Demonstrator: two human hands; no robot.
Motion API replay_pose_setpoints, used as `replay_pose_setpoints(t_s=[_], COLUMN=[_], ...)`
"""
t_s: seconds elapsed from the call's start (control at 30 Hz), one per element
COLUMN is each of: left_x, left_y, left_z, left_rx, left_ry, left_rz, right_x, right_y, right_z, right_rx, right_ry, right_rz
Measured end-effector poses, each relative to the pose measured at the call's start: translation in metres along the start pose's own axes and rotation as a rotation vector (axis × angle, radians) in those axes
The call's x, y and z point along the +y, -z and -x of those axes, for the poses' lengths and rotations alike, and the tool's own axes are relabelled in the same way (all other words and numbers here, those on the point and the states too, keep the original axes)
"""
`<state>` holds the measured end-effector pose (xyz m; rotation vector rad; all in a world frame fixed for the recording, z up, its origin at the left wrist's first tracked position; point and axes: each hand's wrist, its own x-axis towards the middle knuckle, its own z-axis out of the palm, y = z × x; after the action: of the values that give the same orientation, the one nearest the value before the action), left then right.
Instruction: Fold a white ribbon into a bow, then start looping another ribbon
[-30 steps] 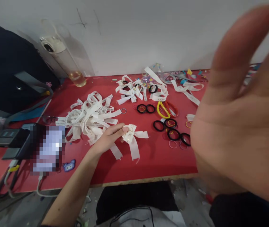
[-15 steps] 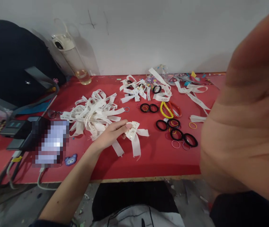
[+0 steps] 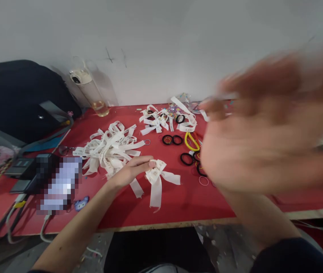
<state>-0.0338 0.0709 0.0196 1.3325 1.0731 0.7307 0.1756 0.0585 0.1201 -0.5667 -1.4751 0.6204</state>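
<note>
Between the thumb and fingers of my left hand (image 3: 137,168) is a white ribbon bow (image 3: 156,172) with printed letters, its tails hanging over the red tabletop. My right hand (image 3: 258,136) is raised close to the camera over the right part of the table, its palm side showing. Motion smears its fingers, so their closure is unclear. A heap of white printed ribbons (image 3: 112,142) lies left of and behind the bow. Black hair ties (image 3: 187,159) lie to the right, some partly hidden behind my right hand, beside a yellow hair tie (image 3: 191,141).
Behind lie more ribbon bows with black hair ties (image 3: 158,119) and a clear plastic bag (image 3: 182,102). A water bottle (image 3: 90,91) leans by the wall, near a dark bag (image 3: 22,102). On the left are a cabled phone (image 3: 61,182) and a small purple charm (image 3: 81,204).
My right hand has moved left and further into view, now covering some hair ties. The view has tilted up slightly. My left hand still grips the bow, whose tails hang differently.
</note>
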Motion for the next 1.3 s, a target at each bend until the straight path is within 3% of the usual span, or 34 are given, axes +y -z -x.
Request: replay_pose_setpoints(t_s=[0.03,0.07,0.2,0.3,0.5,0.83,1.07,1.3], left_x=[0.003,0.005,0.005,-0.003,-0.007,-0.014,-0.008,-0.015], left_y=[0.001,0.001,0.006,0.008,0.011,0.005,-0.001,-0.007], left_z=[-0.001,-0.002,-0.01,-0.014,-0.014,-0.016,-0.013,-0.014], left_rx=[-0.014,-0.032,-0.111,-0.13,-0.153,-0.165,-0.178,-0.246], left_ry=[-0.026,-0.056,-0.153,-0.15,-0.121,-0.105,-0.121,-0.058], left_rz=[-0.018,-0.035,-0.063,-0.054,-0.031,0.141,0.132,0.195], right_x=[0.014,0.028,0.081,0.098,0.1,0.101,0.102,0.098], right_y=[-0.006,-0.011,-0.02,-0.02,-0.023,-0.021,-0.019,-0.017], right_z=[0.002,0.007,0.055,0.085,0.095,0.095,0.093,0.09], right_rx=[0.074,0.048,-0.131,-0.258,-0.502,-0.487,-0.429,-0.534], right_ry=[0.092,0.073,-0.297,-0.43,-0.548,-0.659,-0.714,-0.876], right_rz=[-0.083,-0.083,-0.022,-0.023,0.017,-0.061,-0.125,-0.499])
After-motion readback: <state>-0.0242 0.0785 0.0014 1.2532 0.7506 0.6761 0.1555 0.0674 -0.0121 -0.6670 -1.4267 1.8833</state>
